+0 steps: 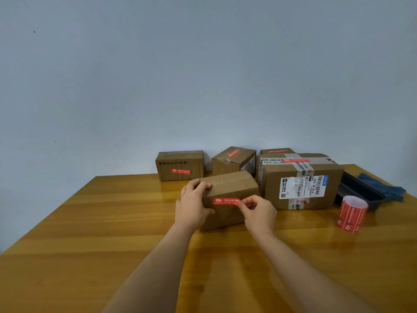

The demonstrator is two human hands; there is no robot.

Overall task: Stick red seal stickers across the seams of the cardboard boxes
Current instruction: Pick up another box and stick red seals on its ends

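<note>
left hand [193,205] clamps the near cardboard box [230,201] at its left end, fingers curled over the top edge, thumb on the front face; right hand [259,211] pinches the right end of a red seal sticker [226,201] between thumb and fingertips; the sticker lies flat along the upper part of the box's front face, its left part against the cardboard; the box sits on the wooden bench [112,233], tilted a little, near the middle; behind it, a box on the left [180,165] carries a red sticker on its front; a second box [233,160] behind shows a red sticker on top; a big taped box [300,182] just to the right wears a white shipping label and a red sticker across its top tape; one more box [277,151] peeks out behind that; the sticker roll [352,214] stands upright on the bench, well right of the hands; a dark tray [361,190] and a blue cloth [383,185] lie at the far right edge
</note>
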